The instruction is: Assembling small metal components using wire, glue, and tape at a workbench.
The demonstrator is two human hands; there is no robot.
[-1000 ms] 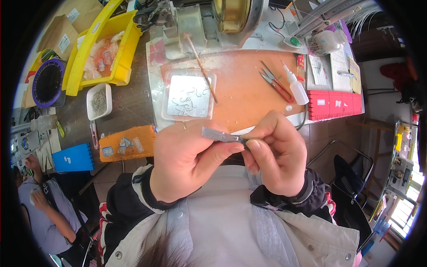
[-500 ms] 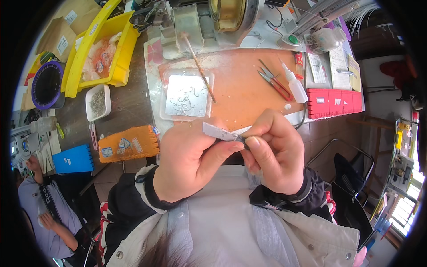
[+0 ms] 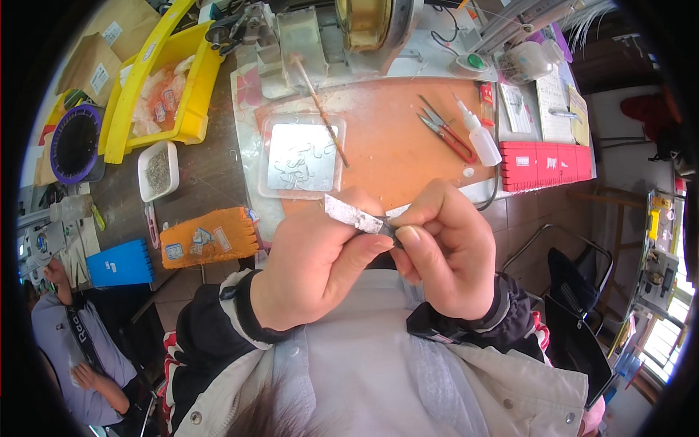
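In front of my chest I hold a small flat strip (image 3: 353, 215), whitish with dark specks and a dark end. My left hand (image 3: 309, 262) is closed on it, its thumb near the dark end. Opposite, my right hand (image 3: 455, 251) pinches that dark end between thumb and fingers. The fingertips hide what lies between them. Just beyond my left hand sits a clear square tray (image 3: 265, 164) holding several small metal hooks (image 3: 298, 169). A thin brown stick (image 3: 324, 116) leans across the tray's right edge.
Red-handled scissors (image 3: 459, 146) and a white squeeze bottle (image 3: 483, 147) lie on the orange mat (image 3: 393, 116). A red block (image 3: 547, 166) is at right. Leftward are an orange block (image 3: 206, 237), a white bowl (image 3: 141, 175) and a yellow bin (image 3: 196, 116). Another person (image 3: 80, 339) sits at far left.
The strip has tilted slightly, its pale end shifting a little left and up, with more dark specks showing. My hands keep their grip in nearly the same place.
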